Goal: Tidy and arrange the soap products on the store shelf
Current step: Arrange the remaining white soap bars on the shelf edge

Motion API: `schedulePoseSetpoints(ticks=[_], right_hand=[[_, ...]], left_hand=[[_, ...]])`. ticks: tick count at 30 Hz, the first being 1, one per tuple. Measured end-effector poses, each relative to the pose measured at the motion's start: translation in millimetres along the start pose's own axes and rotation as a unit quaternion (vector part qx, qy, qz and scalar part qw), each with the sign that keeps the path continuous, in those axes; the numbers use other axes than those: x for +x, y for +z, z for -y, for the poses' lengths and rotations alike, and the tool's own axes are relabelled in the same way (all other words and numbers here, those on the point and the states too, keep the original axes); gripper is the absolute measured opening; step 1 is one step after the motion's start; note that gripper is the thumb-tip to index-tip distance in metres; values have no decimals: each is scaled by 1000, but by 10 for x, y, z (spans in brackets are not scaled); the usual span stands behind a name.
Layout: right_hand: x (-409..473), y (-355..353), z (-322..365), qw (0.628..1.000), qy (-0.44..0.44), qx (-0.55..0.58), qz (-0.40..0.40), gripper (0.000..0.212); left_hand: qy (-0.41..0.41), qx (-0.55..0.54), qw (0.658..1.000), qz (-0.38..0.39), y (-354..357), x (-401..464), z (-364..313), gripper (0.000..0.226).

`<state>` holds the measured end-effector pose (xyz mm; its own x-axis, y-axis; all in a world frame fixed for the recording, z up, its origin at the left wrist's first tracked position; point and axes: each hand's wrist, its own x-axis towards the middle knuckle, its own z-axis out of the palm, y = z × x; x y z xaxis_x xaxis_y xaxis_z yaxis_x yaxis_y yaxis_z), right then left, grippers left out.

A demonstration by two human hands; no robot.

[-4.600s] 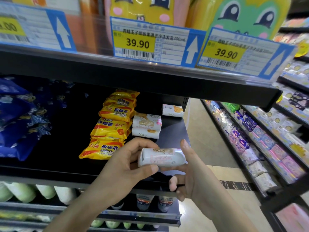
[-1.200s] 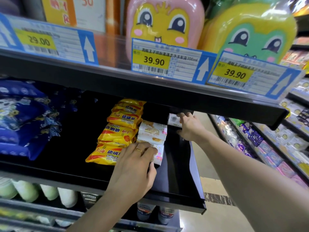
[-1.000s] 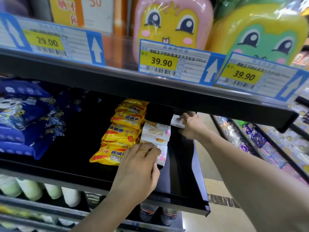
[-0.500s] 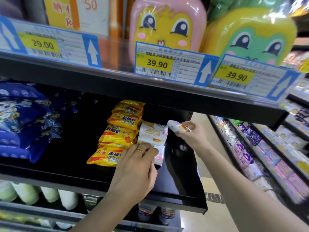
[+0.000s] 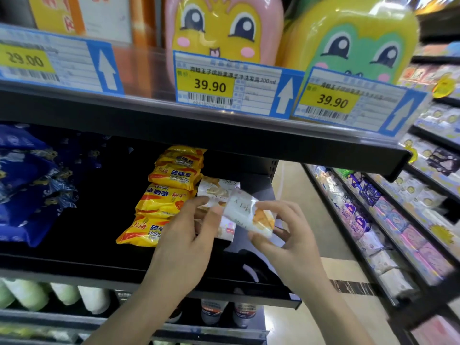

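Note:
A white soap bar with an orange picture (image 5: 250, 215) is held tilted above the black shelf (image 5: 74, 260). My right hand (image 5: 286, 235) grips its right end, thumb underneath. My left hand (image 5: 189, 235) touches its left end with the fingertips and partly covers the front bar of the white soap row (image 5: 216, 190) behind it. Left of that row lies a line of yellow sulfur soap packs (image 5: 164, 202), running from the shelf front to the back.
Blue packets (image 5: 27, 185) fill the shelf's left side. Above are price tags (image 5: 224, 85) and cartoon-faced bottles (image 5: 221, 28). Bottles (image 5: 25, 295) stand on the shelf below. An aisle with more shelves (image 5: 388, 220) runs to the right.
My right hand has brought the white bar from the back of the shelf forward to the front. My left hand has lifted off the front bar and met it.

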<state>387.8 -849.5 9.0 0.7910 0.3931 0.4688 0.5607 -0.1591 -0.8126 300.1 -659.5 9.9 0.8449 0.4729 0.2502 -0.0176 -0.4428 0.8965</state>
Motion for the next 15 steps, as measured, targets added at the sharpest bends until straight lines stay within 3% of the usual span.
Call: schedulePoseSetpoints(ticks=[4,7,12,15], right_hand=[[-95,108,54,998,-57,-34,21,49],[-129,147,100,995,-72,-56,35,56],[-182,166,178,996,-56,-34,56,81],[-230,162,233,999,-7,-22,49,85]], left_hand=[[-137,-165,974,71,-99,106,-164,26],[-187,-206,952,127,-176,125,-181,24],[-188,-224,946,140,-216,103,-79,20],[-161,-230,949,142,-221,51,-59,21]])
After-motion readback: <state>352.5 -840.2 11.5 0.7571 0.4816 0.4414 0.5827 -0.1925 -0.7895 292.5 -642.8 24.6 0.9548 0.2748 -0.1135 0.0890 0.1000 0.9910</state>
